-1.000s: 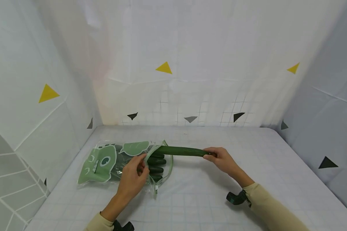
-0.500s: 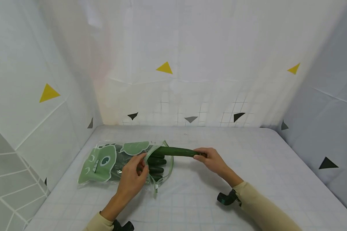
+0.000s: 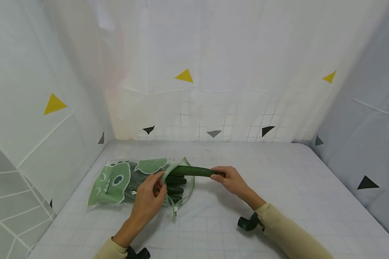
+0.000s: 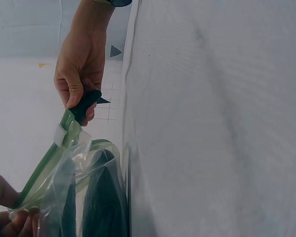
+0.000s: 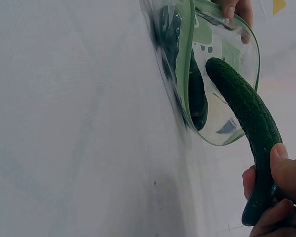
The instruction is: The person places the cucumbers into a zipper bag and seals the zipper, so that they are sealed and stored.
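A clear zip bag [image 3: 113,183] printed with a green cartoon face lies on the table, its mouth toward the right. Several dark green cucumbers [image 3: 175,190] are inside, their ends showing at the opening. With thumb and fingers my left hand [image 3: 149,199] pinches the near side of the bag's rim, keeping the mouth apart. My right hand [image 3: 231,180] grips one cucumber [image 3: 194,171] by its right end. In the right wrist view this curved cucumber [image 5: 244,111] points into the bag's mouth [image 5: 259,54]; its far tip is hidden in the head view.
The white gridded table [image 3: 220,230] runs back to a pale wall [image 3: 246,108] with yellow, black and grey triangles. Side walls stand left and right. A small black device [image 3: 249,223] is strapped at the right wrist, another [image 3: 139,253] at the left.
My right hand has moved left with the cucumber, which now reaches further into the bag. The left hand and the bag have stayed in place.
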Tool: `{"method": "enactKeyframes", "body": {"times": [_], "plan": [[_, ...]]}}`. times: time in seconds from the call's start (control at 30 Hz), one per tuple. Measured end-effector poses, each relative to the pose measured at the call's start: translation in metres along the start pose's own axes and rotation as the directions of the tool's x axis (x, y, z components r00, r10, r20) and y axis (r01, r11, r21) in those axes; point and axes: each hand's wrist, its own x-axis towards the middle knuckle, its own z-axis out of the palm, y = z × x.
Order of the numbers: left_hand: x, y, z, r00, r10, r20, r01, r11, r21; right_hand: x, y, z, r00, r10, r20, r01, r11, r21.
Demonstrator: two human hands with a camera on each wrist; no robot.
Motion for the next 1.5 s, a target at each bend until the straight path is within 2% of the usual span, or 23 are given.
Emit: {"method": "enactKeyframes", "body": {"times": [0.27, 0.53, 0.6, 0.97, 1.2, 1.5], "plan": [[0.000, -0.001, 0.000, 1.000, 0.020, -0.001, -0.020, 1.000, -0.003, 0.004, 0.001, 0.012, 1.000, -0.003, 0.004, 0.003, 1.000, -0.010], [-0.001, -0.001, 0.000, 1.000, 0.013, 0.004, -0.013, 1.000, 0.004, 0.002, 0.004, 0.013, 0.998, -0.061, 0.010, 0.061, 0.984, -0.169], [-0.001, 0.000, 0.000, 1.000, 0.008, 0.006, -0.008, 1.000, 0.006, 0.000, 0.008, 0.012, 0.998, -0.063, 0.020, 0.066, 0.981, -0.183], [0.000, -0.001, -0.002, 0.999, 0.031, 0.007, -0.031, 1.000, 0.003, -0.002, 0.035, 0.016, 0.995, -0.100, 0.007, 0.100, 0.990, -0.104], [0.000, 0.000, -0.004, 0.999, 0.033, 0.011, -0.033, 0.999, 0.002, -0.002, 0.037, 0.017, 0.995, -0.101, 0.007, 0.101, 0.985, -0.138], [0.000, -0.001, -0.003, 0.999, 0.046, 0.002, -0.046, 0.999, 0.003, -0.004, 0.029, 0.015, 0.997, -0.081, 0.017, 0.082, 0.983, -0.162]]}}
